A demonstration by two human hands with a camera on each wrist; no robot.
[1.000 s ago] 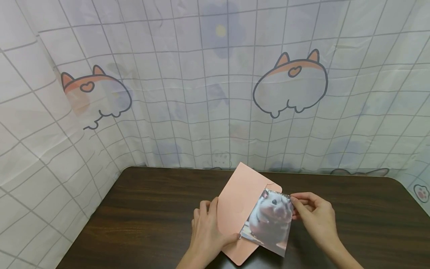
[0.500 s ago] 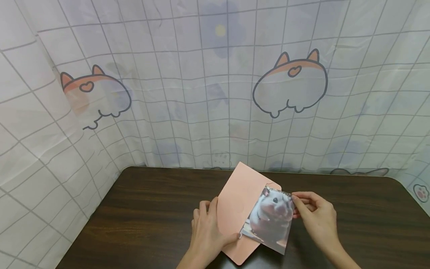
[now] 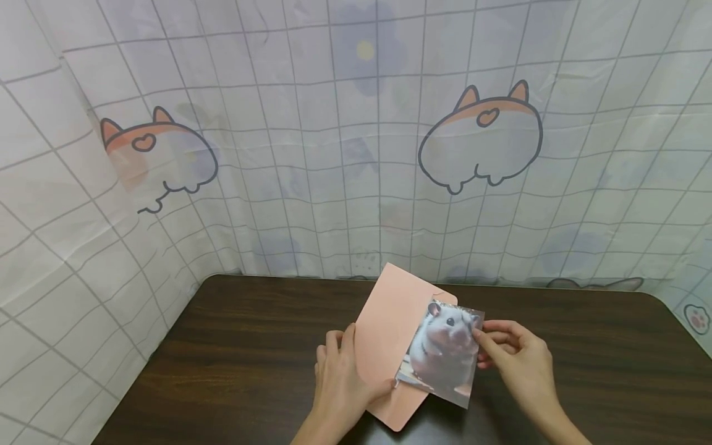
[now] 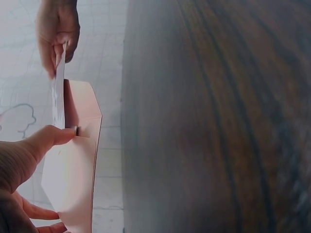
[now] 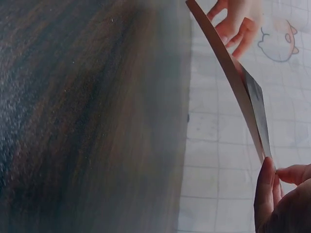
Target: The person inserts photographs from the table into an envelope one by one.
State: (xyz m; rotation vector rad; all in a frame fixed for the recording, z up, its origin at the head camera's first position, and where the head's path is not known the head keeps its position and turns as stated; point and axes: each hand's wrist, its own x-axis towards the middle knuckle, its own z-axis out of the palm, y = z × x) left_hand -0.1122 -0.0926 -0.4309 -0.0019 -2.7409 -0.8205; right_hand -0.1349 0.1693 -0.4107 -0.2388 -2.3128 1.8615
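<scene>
A pink envelope (image 3: 389,321) is held tilted over the table, its open side facing right. Out of it sticks a picture card (image 3: 447,352) printed with a hamster; the card's left part is hidden inside. My left hand (image 3: 340,386) grips the envelope's left side, its thumb lying across the front at the opening's edge, by the card. Between thumb and fingers, my right hand (image 3: 523,364) pinches the card's right edge, below the upper corner. In the left wrist view, the card (image 4: 59,97) stands slightly apart from the envelope's back panel (image 4: 85,97).
Under the hands lies a dark wood-grain table (image 3: 239,358) with rounded back corners. Behind it hangs a white grid-patterned curtain (image 3: 317,185) with cartoon animal prints, which also runs along the left side.
Envelope and card have shifted slightly up and left together. My right hand's pinch now sits lower on the card's edge, leaving the upper right corner showing. The left hand still holds the envelope.
</scene>
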